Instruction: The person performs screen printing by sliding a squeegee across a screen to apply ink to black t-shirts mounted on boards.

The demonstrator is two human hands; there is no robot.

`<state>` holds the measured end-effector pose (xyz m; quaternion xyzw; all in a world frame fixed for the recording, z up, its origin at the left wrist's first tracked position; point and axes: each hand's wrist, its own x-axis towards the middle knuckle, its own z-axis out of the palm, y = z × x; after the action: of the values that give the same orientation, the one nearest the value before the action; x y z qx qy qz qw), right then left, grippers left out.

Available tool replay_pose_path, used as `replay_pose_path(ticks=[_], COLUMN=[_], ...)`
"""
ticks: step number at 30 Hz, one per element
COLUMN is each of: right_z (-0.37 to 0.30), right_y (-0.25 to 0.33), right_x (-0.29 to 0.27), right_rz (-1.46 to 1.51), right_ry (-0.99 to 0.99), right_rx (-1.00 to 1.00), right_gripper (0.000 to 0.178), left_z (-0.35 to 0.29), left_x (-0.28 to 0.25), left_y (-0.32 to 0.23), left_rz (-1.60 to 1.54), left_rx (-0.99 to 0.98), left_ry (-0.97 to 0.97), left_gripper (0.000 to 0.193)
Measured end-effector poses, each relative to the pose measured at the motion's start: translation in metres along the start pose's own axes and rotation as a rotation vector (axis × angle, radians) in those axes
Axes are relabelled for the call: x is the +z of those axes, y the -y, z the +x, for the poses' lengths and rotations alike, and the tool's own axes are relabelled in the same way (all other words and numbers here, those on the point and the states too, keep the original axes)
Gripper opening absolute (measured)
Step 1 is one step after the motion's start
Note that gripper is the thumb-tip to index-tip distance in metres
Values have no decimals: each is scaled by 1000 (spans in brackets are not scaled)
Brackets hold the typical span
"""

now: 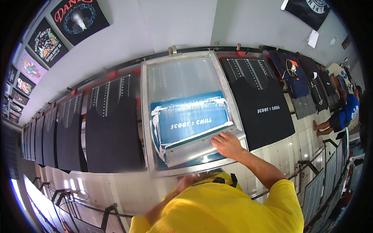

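Observation:
A screen-printing frame (pixel 144 116) with a metal rim lies over a pallet in front of me. Its lower mesh is blue, with pale lettering (pixel 191 123) in the middle and white ink smeared round it. Across the near part of the mesh rests a wide metal squeegee (pixel 186 152) with a green blade, tilted up to the right. My right hand (pixel 227 144) is closed on the squeegee's right end, fingers over its top edge. Just below the frame's near rim is my left hand (pixel 188 181), close to my body; its fingers are blurred and partly hidden.
A black shirt with white lettering (pixel 259 112) lies on the pallet to the right. Plain black shirts (pixel 112 136) cover several pallets on the left. Racks (pixel 112 211) stand behind on the tiled floor (pixel 128 190). A person in blue (pixel 342 116) is at the far right.

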<state>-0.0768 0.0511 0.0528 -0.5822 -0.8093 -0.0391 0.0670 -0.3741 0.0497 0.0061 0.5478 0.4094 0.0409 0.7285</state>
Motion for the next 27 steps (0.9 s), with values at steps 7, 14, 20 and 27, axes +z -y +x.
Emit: replay_pose_path(ticks=[7, 14, 20, 27], right_z=[72, 94, 27, 1], right_y=[-54, -43, 24, 62], right_x=[22, -9, -21, -3], right_rz=[-13, 99, 168, 11], right_ry=[-65, 35, 51, -1], right_rx=[-25, 51, 53, -23], right_gripper=[31, 30, 36, 23], left_z=[24, 37, 18, 15], left_x=[-8, -13, -3, -4], left_y=[52, 79, 29, 20], left_rz=[34, 128, -103, -77], left_rx=[-9, 26, 76, 61], left_ry=[73, 70, 45, 73], left_gripper=[62, 57, 50, 51])
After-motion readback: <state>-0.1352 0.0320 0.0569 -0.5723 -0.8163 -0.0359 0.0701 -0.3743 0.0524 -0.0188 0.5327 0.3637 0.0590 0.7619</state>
